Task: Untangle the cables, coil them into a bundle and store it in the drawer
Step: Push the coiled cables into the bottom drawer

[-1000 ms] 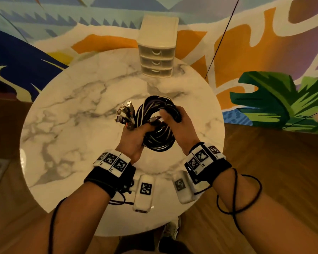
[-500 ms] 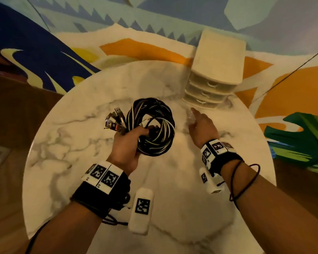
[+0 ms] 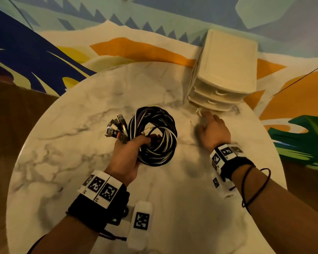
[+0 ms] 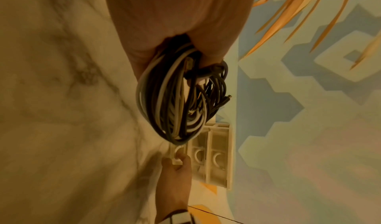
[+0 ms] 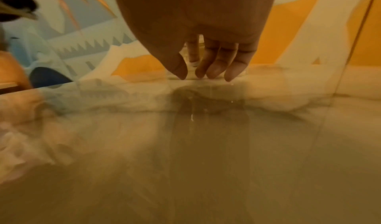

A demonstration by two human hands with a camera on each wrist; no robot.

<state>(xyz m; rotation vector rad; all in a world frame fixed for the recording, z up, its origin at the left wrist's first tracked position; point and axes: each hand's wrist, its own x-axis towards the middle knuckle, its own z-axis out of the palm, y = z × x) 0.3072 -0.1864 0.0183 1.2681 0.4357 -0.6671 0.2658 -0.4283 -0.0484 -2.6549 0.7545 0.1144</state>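
Observation:
My left hand [image 3: 136,145] grips a coiled bundle of black, white and purple cables [image 3: 154,136] just above the round marble table [image 3: 77,125]. Several metal plugs [image 3: 116,129] fan out of the bundle to the left. In the left wrist view the coil [image 4: 177,100] hangs from my fist. A small cream drawer unit [image 3: 228,70] with three shut drawers stands at the table's far right edge. My right hand [image 3: 207,123] reaches its bottom drawer [image 3: 215,107]. There the thumb and a finger [image 4: 177,160] pinch the drawer's handle; the other fingertips [image 5: 214,71] point down at the tabletop.
A painted mural wall [image 3: 117,24] rises directly behind the table and the drawer unit [image 4: 216,154]. Wood floor [image 3: 11,107] shows past the table's left and right edges. A thin dark line [image 3: 297,81] runs across the wall at the right. Bare marble lies between my forearms.
My right hand let go of the bundle and moved forward and right to the bottom drawer's handle. The left hand now holds the coil alone. My head view has shifted closer to the table.

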